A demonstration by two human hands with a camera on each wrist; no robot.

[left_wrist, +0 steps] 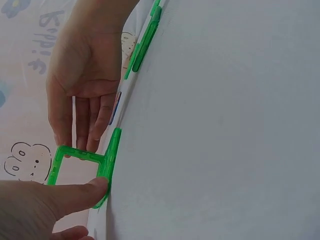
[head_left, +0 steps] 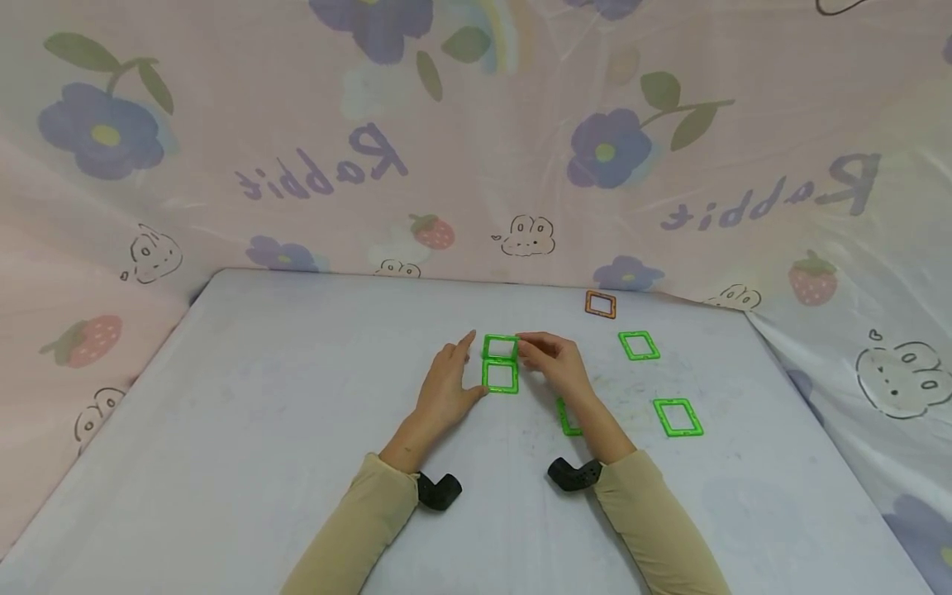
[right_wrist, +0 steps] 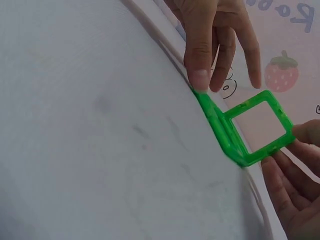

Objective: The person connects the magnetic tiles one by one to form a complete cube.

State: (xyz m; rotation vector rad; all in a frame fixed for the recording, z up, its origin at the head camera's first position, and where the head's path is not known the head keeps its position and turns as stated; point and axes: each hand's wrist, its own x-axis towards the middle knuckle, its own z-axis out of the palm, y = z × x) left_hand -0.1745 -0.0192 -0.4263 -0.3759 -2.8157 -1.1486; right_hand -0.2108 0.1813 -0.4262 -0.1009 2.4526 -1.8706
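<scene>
Green upright square (head_left: 501, 337) is just left of the right hand (head_left: 558, 364), pinched at its edge. It's touching the flat green square (head_left: 500, 391) on the counter (head_left: 297, 413); left hand (head_left: 442, 384) is pretty spread out, just thumbing that flat one's corner.

— And here's that green square (right_wrist: 281, 112), glossy, see-through plastic by the look of it, smooth along the edges!
— The orange square (head_left: 601, 316) looks like plastic too. Now the curtain (head_left: 476, 178): printed cloth, softly creased.
— Down to the tabletop (head_left: 297, 397), matt, fairly smooth, faintly smudged!
— Sleeves (head_left: 353, 529), plain matt cloth; black wrist pieces (head_left: 440, 493), dull, like hard plastic.
</scene>
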